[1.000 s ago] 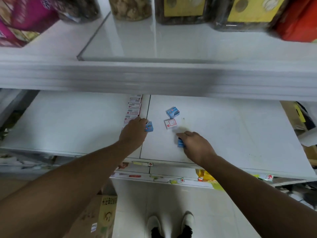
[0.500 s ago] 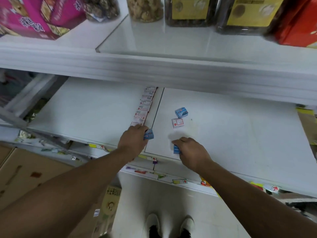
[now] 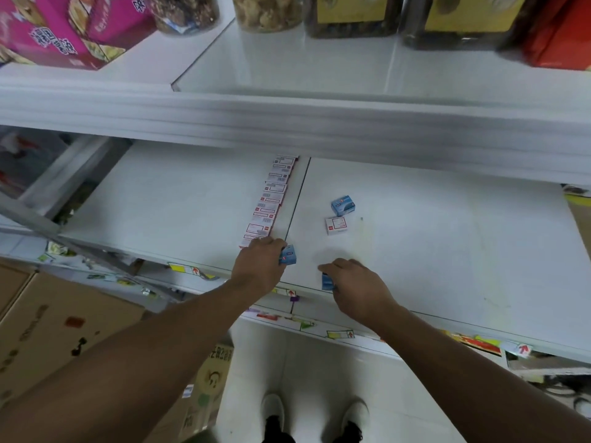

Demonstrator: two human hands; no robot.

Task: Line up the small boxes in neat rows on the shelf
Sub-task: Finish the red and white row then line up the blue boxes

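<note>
A row of several small white boxes point(image 3: 270, 201) runs front to back on the white lower shelf point(image 3: 447, 251), just left of a seam. My left hand point(image 3: 259, 266) sits at the row's near end and grips a small blue box point(image 3: 288, 255) between fingers and thumb. My right hand point(image 3: 358, 289) is near the shelf's front edge, fingers curled over another small blue box point(image 3: 327, 281). Two loose boxes lie farther back: a blue one point(image 3: 343, 205) and a white one point(image 3: 336, 225), close together but apart.
The upper shelf's front lip point(image 3: 287, 119) overhangs the back of the lower shelf. Jars point(image 3: 267, 11) and a pink carton point(image 3: 64, 30) stand above. Cardboard boxes point(image 3: 48, 330) sit on the floor at left. My shoes point(image 3: 313, 414) are below the shelf edge.
The camera shifted, so the shelf sits lower right in view. Both hands keep their boxes; the right hand with its box has drawn slightly nearer the front edge.
</note>
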